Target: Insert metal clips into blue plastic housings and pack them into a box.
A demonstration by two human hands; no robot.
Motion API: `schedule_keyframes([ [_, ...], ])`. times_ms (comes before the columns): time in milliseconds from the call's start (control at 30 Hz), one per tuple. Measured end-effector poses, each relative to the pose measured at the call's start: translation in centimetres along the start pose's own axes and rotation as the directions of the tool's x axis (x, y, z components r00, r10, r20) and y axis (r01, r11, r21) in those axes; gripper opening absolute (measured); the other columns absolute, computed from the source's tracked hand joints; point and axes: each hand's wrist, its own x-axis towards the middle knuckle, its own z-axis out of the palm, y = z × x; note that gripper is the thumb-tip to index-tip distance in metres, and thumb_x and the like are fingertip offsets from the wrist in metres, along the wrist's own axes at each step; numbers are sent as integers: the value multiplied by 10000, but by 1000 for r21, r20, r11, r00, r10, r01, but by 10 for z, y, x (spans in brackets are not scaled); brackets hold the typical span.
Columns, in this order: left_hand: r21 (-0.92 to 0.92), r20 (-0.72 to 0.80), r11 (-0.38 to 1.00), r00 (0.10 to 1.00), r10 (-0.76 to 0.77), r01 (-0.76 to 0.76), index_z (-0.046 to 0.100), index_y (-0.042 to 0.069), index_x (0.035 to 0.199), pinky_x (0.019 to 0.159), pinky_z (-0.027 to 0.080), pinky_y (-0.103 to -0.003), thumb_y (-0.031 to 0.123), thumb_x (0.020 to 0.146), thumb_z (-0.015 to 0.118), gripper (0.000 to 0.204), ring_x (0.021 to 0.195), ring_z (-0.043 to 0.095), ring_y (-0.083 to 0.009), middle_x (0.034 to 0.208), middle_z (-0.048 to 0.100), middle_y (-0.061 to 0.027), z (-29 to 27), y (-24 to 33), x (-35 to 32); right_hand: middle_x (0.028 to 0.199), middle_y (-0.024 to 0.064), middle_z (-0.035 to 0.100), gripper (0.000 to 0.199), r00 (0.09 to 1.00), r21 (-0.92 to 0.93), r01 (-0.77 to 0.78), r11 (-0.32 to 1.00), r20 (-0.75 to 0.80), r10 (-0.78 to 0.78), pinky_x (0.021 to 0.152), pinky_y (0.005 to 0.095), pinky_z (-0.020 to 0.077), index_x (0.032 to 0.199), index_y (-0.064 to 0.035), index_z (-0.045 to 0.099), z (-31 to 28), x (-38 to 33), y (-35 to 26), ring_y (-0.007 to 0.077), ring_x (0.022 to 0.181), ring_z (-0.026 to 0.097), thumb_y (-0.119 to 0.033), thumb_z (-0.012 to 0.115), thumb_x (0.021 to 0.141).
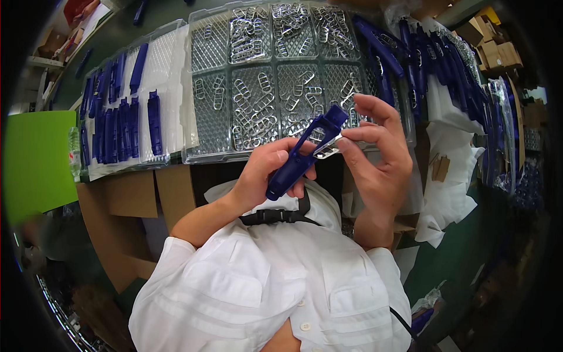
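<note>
Just below the clear tray (305, 88) of clips, a stiff, light-looking blue handle (302, 154) is gripped by the left hand (267, 170), while a small metal clip (326, 150) is pinched by the right hand (378, 149).

head view | looks steeply down (fisheye, edges bent) | close over chest and hands | bench beyond
</note>
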Motion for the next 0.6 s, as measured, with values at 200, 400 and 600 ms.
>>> schedule_keyframes([
  [200,133,-18,988,996,84,-81,548,-26,1400,652,569,-251,69,937,514,475,715,687,-113,1005,719,-93,-17,3,-16,1344,203,651,126,995,-163,16,986,100,0,1016,412,499,881,28,704,48,2,-7,331,1206,649,75,772,787],
  [400,152,-114,981,983,142,-124,580,-29,1358,625,558,-238,1,937,518,427,695,668,-91,989,717,-78,-35,9,-33,1293,205,671,138,986,-259,56,964,165,-13,950,391,534,858,26,665,88,7,-15,337,1191,662,74,773,786],
  [600,333,-208,914,927,311,-232,602,-41,1310,595,547,-234,32,976,583,343,660,662,-76,874,715,-49,-47,9,-39,1414,200,587,234,978,-309,157,938,179,-105,914,394,553,962,-9,636,114,14,-17,314,1182,666,66,790,803],
])
